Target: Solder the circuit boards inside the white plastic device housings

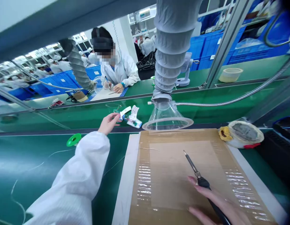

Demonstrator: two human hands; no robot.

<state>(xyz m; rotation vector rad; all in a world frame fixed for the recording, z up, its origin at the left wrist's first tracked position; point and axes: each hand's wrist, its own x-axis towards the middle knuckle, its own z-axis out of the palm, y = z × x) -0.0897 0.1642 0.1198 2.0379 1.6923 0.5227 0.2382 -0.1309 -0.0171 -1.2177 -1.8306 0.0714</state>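
Note:
My left hand (109,122), in a white sleeve, reaches far forward to the green belt and pinches a small white part (124,112) that lies beside other white pieces (134,117). My right hand (217,204) rests at the near right of a taped cardboard mat (168,175) and grips a soldering iron (196,172) by its black handle, tip pointing up and left over the mat. A thin solder wire (53,153) runs from a green spool (73,139) across the green table.
A clear fume funnel (167,120) on a grey ribbed hose (173,47) hangs just beyond the mat. A sponge dish (243,133) sits at the right. Across the belt a person in white (117,70) works; blue crates (215,47) stand behind.

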